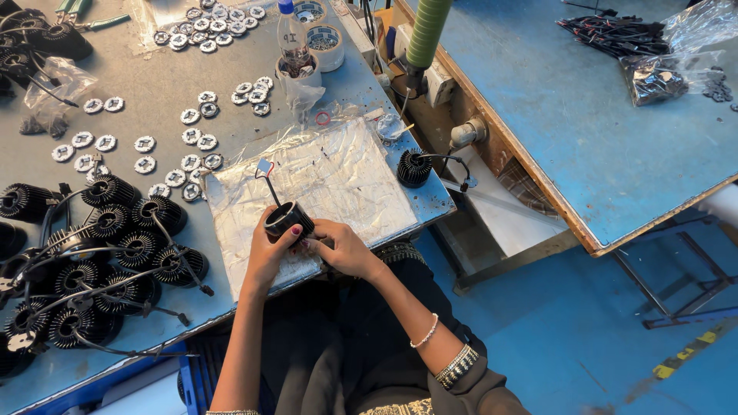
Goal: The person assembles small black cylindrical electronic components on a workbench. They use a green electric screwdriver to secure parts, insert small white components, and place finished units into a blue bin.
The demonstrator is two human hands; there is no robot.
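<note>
Left hand: the left hand (269,252) is curled around a black finned heat sink (289,218), gripping it from the side and below, at the near edge of the bench (154,84).
Right hand: the right hand (344,247) is closed in a narrow pinch at the heat sink's lower right side; what its fingertips hold is too small to tell.
Held part: the heat sink is round, ribbed and tilted, its open end facing up and left; a thin black wire (270,187) rises from it to a small white and blue tag (264,167).
Under the hands: a crinkled clear plastic sheet (338,177) lies over a pale board, and the hands work just above its near left corner.
Right of the sheet: one more black heat sink with a wire (415,167) stands near the bench's right edge.
Left of the sheet: a cluster of wired black heat sinks (108,253) crowds the near left part of the bench.
Further back: many small round white discs (138,142) lie scattered across the grey top, with a denser group at the far edge.
Far edge: a clear plastic bottle (293,38) stands in a cup, beside rolls of tape (324,42).
Hanging tool: a green-sleeved handle (427,31) hangs above the bench's right side.
Second bench: a blue bench (584,131) to the right carries plastic bags of dark parts (653,54).
</note>
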